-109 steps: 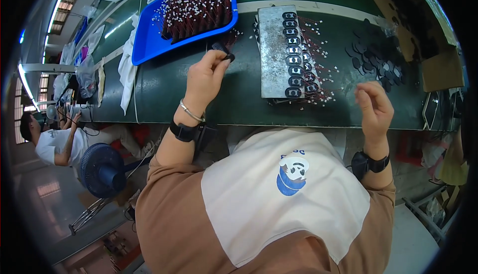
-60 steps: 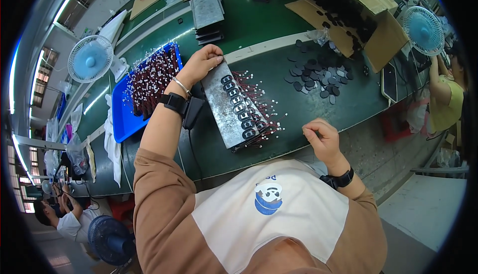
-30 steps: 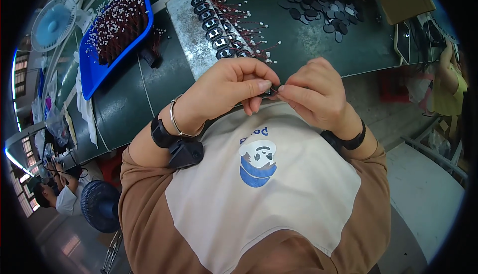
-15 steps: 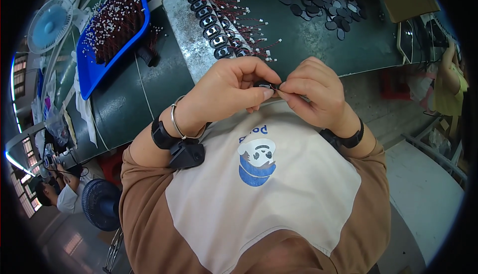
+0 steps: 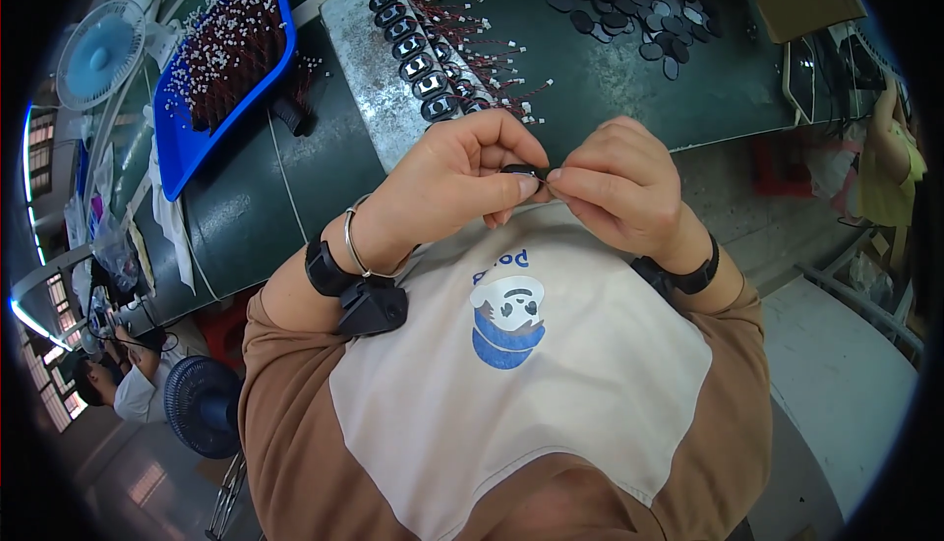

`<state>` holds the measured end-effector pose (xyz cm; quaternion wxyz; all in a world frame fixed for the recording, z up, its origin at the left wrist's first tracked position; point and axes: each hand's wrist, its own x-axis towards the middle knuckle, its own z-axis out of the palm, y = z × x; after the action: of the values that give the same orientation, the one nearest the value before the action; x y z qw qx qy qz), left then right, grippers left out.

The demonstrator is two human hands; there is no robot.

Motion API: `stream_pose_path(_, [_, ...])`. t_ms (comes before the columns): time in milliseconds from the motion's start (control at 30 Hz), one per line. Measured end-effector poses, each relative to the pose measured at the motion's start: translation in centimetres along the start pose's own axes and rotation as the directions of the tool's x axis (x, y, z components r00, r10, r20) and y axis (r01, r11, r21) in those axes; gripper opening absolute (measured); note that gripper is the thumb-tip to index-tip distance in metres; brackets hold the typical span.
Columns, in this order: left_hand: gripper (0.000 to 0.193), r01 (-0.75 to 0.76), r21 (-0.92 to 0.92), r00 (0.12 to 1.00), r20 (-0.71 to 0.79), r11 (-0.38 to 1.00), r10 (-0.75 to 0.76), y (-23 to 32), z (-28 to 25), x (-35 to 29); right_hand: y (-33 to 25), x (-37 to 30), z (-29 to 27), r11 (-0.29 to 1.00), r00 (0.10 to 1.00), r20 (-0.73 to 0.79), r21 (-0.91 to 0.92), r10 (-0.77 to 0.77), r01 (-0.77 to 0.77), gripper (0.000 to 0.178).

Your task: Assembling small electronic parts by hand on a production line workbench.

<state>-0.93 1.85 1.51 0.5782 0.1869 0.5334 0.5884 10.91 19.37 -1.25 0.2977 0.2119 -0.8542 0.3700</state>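
In front of my chest, my left hand [image 5: 447,175] pinches a small black oval speaker [image 5: 519,169] between thumb and curled fingers. My right hand [image 5: 626,185] meets it from the other side, thumb and fingertips closed at the speaker's right end. What lies between those right fingertips is too small to make out. Just beyond my left hand, more black oval speakers [image 5: 413,47] with silvery middles sit in rows on a metal plate [image 5: 359,69]. Their dark red wires [image 5: 470,47] with white plugs trail to the right.
A blue tray [image 5: 171,169] heaped with wired parts stands at the left. Black and grey oval pads [image 5: 672,28] lie scattered on the green table [image 5: 551,69], far right. A cardboard box [image 5: 808,0] stands beyond them. Fans [image 5: 101,54] and other people [image 5: 138,393] are around.
The speaker has tilted slightly in my left fingers, and the fingertips of both hands have shifted a little. Both hands stay together in the same place.
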Motion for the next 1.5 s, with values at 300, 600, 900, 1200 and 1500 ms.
stream_pose_path(300, [0.015,0.034,-0.208,0.995,0.095,0.978,-0.015,-0.5,-0.2,0.1,0.0,-0.1,0.1,0.992,0.994,-0.04,-0.07,-0.104,0.101,0.026])
stream_pose_path(600, [0.014,0.027,-0.18,0.995,0.101,0.983,-0.009,-0.5,-0.2,0.0,0.0,-0.3,0.2,0.987,0.992,-0.026,-0.1,-0.126,0.123,0.025])
stream_pose_path(900, [0.014,-0.016,-0.288,0.994,0.099,0.958,0.046,-1.4,-0.4,0.2,-0.1,-0.1,0.2,0.976,0.987,-0.033,-0.152,-0.16,0.153,0.026])
stream_pose_path(1200, [0.016,-0.053,-0.084,0.998,0.027,0.995,0.055,-0.3,0.4,-0.3,-0.3,0.4,-0.7,0.995,0.995,-0.029,0.031,0.093,-0.092,0.036])
stream_pose_path(1500, [0.015,0.081,-0.041,0.991,0.107,0.996,-0.077,1.0,-0.5,-1.0,-0.1,0.3,0.0,0.996,0.999,-0.019,-0.084,-0.042,0.04,0.037])
